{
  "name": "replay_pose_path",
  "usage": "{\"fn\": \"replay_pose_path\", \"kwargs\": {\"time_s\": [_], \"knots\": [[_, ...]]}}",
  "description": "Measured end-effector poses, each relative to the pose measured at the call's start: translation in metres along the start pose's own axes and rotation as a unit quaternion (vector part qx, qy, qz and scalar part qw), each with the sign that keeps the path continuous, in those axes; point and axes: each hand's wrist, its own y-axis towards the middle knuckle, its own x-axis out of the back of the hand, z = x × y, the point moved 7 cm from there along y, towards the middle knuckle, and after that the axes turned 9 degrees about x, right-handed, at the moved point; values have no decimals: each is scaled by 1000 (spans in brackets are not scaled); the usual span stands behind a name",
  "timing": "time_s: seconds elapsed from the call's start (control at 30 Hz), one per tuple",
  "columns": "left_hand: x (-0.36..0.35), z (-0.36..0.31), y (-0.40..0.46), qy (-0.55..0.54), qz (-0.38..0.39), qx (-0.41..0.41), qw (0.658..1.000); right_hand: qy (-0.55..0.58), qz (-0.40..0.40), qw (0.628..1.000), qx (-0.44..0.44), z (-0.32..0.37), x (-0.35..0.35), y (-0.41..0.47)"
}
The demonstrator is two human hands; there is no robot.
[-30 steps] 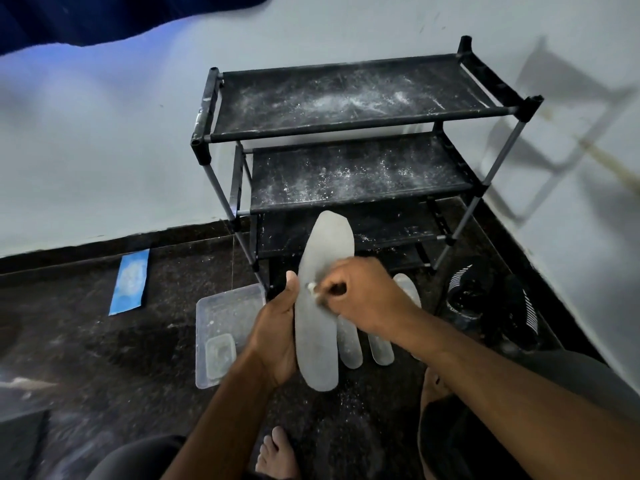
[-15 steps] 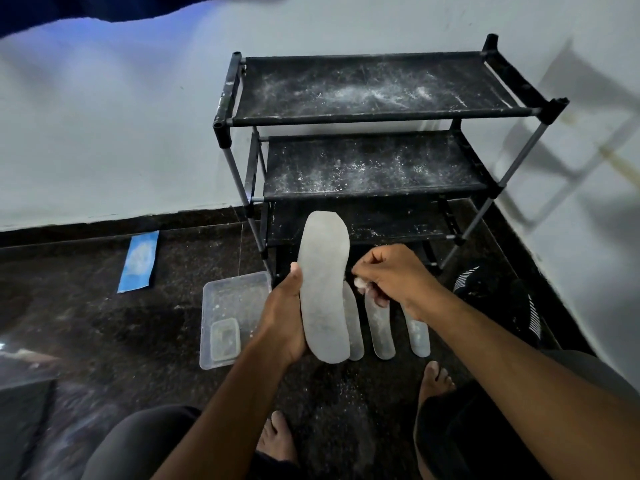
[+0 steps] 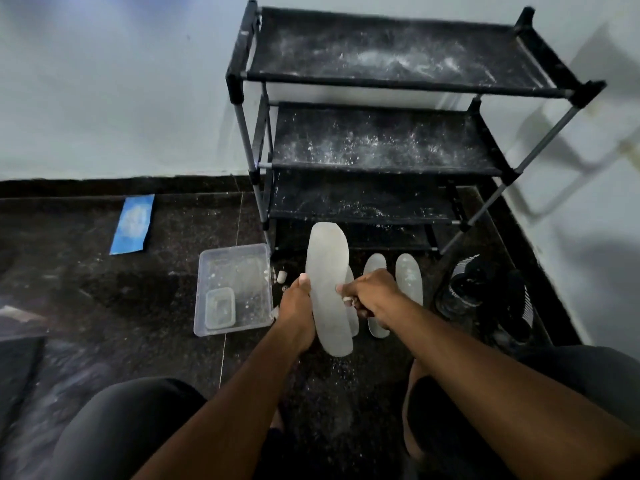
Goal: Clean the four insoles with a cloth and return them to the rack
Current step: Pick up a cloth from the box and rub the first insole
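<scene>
My left hand (image 3: 297, 311) grips a pale grey insole (image 3: 327, 289) by its left edge and holds it upright in front of the black shoe rack (image 3: 381, 161). At the insole's right edge, my right hand (image 3: 372, 296) is curled round a small white cloth (image 3: 347, 300) that only peeps out from the fingers. Three more insoles lie on the floor behind: one (image 3: 350, 282) mostly hidden by the held insole, a middle one (image 3: 375, 268) partly under my right hand, and a right one (image 3: 408, 278). The rack's shelves are dusted with white powder.
A clear plastic tray (image 3: 235, 271) with a small tub (image 3: 220, 306) inside sits on the dark floor to the left. A blue packet (image 3: 133, 223) lies near the wall. Black shoes (image 3: 485, 296) stand right of the rack. My knees fill the bottom of the view.
My right hand with the cloth has slid off the insole's face to its right edge and lower. The view has shifted nearer and to the left; my left hand keeps its grip.
</scene>
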Motion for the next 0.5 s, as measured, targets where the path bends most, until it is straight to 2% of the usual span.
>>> {"fn": "replay_pose_path", "kwargs": {"time_s": [0.07,0.17,0.27,0.37,0.5], "knots": [[6,10,15,23,-37,15,999,2,-5,999,-35,-24,-12,20],[29,32,61,20,-131,29,991,-14,-7,997,-74,-60,-33,51],[38,39,103,110,-190,7,976,-38,0,994,-100,-88,-53,88],[36,29,122,169,-203,-25,964,-55,-1,993,-107,-109,-74,124],[37,38,164,158,-176,-22,971,-79,11,990,-120,-133,-100,166]]}}
